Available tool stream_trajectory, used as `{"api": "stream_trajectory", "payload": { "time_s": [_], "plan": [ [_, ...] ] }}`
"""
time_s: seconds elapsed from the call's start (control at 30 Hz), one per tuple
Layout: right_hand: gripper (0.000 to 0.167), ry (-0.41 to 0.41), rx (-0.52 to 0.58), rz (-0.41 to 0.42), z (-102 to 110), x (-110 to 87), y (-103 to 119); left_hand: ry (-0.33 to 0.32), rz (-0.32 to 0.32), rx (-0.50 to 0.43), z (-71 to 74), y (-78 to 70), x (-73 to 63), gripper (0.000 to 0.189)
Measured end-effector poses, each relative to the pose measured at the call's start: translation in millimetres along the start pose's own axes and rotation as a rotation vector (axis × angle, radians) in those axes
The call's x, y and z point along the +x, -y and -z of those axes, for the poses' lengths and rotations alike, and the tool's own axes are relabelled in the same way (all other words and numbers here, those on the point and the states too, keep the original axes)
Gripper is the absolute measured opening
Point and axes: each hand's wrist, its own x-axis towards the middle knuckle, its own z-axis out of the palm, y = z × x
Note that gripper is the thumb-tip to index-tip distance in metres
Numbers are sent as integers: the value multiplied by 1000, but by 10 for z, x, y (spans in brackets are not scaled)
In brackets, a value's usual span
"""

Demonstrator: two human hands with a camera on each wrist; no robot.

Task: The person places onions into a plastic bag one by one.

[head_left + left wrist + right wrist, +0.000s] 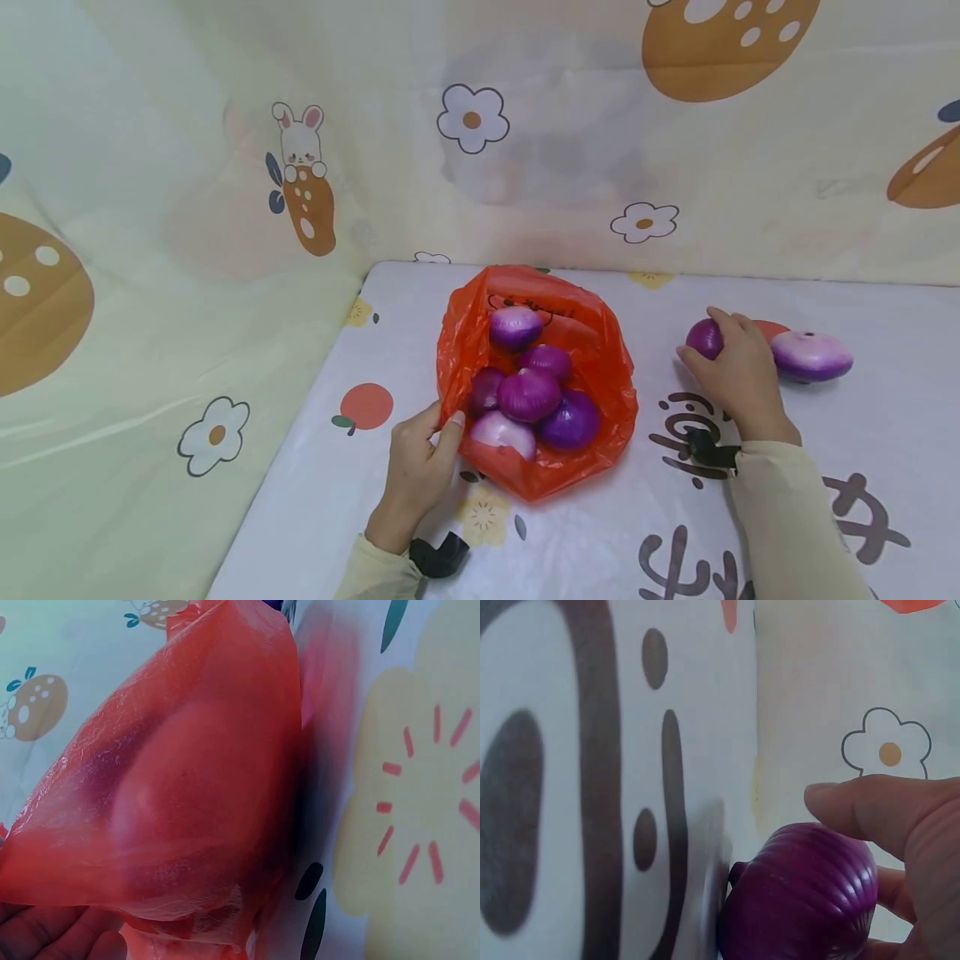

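A red plastic bag [615, 442] stands with its mouth gaping upward, several purple onions [529, 395] heaped inside. My left hand [420, 467] pinches the bag's left rim between thumb and fingers. In the left wrist view, its fingers [67, 934] lie below the thin red film, through which a round onion shows. Over on the right, my right hand [738, 375] has its thumb and fingers around a single purple onion [703, 339]. Seen from the right wrist, the thumb [855, 810] lies along the top of that onion [802, 900], close to the tabletop, while other fingers curl behind it.
Just right of my right hand lies another onion [812, 357], paler and purple-white. A white printed cloth [600, 542] covers the table, with patterned curtains [555, 200] rising at its back and left. Both wrists carry small black devices [438, 557].
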Motion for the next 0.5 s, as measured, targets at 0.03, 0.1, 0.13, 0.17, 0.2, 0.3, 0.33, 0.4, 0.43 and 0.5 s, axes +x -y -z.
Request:
{"api": "stream_trajectory", "payload": {
  "time_s": [0.03, 0.1, 0.13, 0.17, 0.2, 0.3, 0.33, 0.4, 0.43, 0.5],
  "plan": [
    [81, 2, 1, -7, -1, -1, -2, 0, 0, 1, 0, 1, -1, 18],
    [82, 8, 1, -21, -4, -5, -4, 1, 3, 5, 1, 1, -2, 18],
    [82, 9, 1, -25, -5, -7, -6, 1, 6, 6, 2, 0, -3, 19],
    [82, 8, 2, -27, -7, -9, -6, 2, 8, 7, 3, -2, -3, 19],
    [82, 5, 1, -28, -8, -12, -6, 2, 11, 8, 3, -4, -3, 19],
    [82, -3, 4, -32, -11, -20, -12, 4, 17, 10, 5, -12, -2, 19],
    [81, -5, 6, -33, -12, -24, -12, 4, 18, 10, 5, -15, -1, 19],
    [81, -9, 11, -40, -13, -28, -10, 5, 17, 12, 6, -17, 1, 19],
    [82, -9, 14, -43, -11, -28, -4, 6, 17, 13, 8, -18, 0, 19],
    [82, -13, 17, -47, -7, -27, 11, 6, 16, 14, 10, -17, -2, 18]
  ]
}}
